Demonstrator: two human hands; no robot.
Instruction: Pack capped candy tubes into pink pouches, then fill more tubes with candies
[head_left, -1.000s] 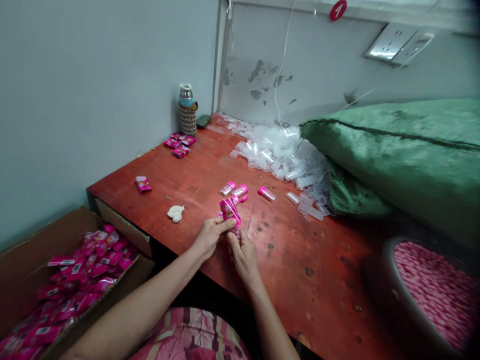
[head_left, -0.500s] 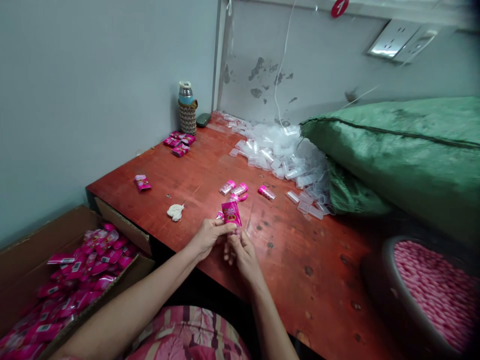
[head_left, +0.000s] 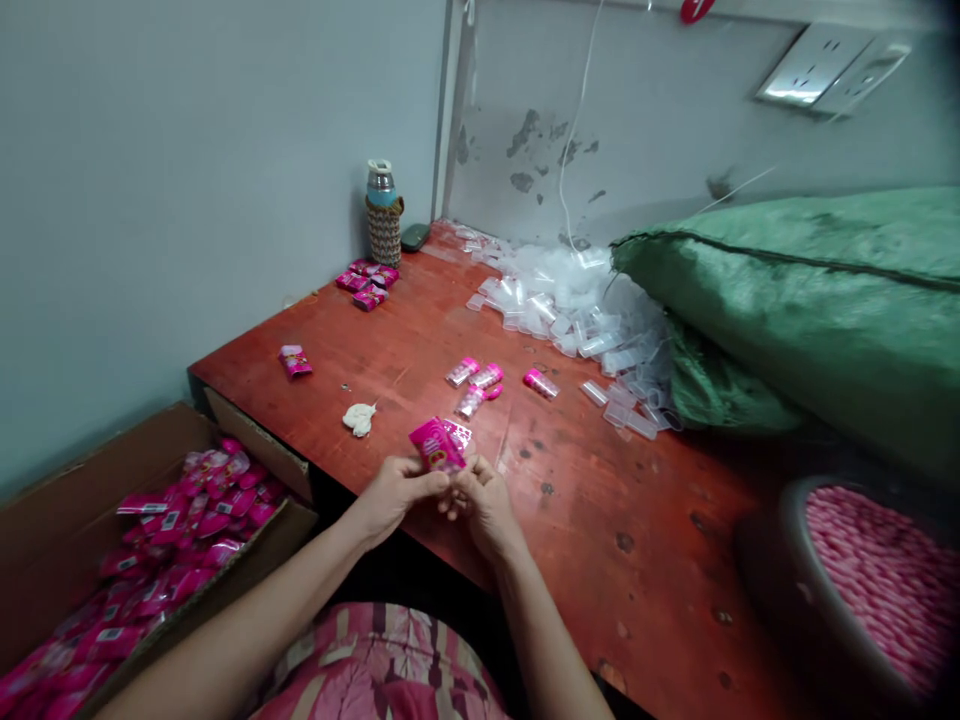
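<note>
A pink printed packet [head_left: 437, 445] is held between both hands above the front edge of the red table [head_left: 390, 350]. My left hand [head_left: 401, 490] pinches its lower left side with the thumb on top. My right hand [head_left: 484, 500] has its fingers closed at the packet's lower right corner. Just behind the packet lies a pink patterned piece [head_left: 457, 433], partly covered. Beyond it are small clear tubes with pink tops [head_left: 470, 402], and one more tube [head_left: 541, 383] lies to their right.
A cardboard box [head_left: 289, 455] of pink packets [head_left: 180, 520] stands at left. Clear empty tubes [head_left: 600, 343] are heaped beside a green sack [head_left: 810, 300]. A bowl of pink pellets [head_left: 885, 580] is at right. A bottle [head_left: 384, 220], loose packets [head_left: 295, 361] and a white lump [head_left: 360, 418] are farther left.
The packet has tilted to the left and lowered between my hands, which have moved slightly. More of the tube and the patterned piece behind it shows. The whole view has shifted a little.
</note>
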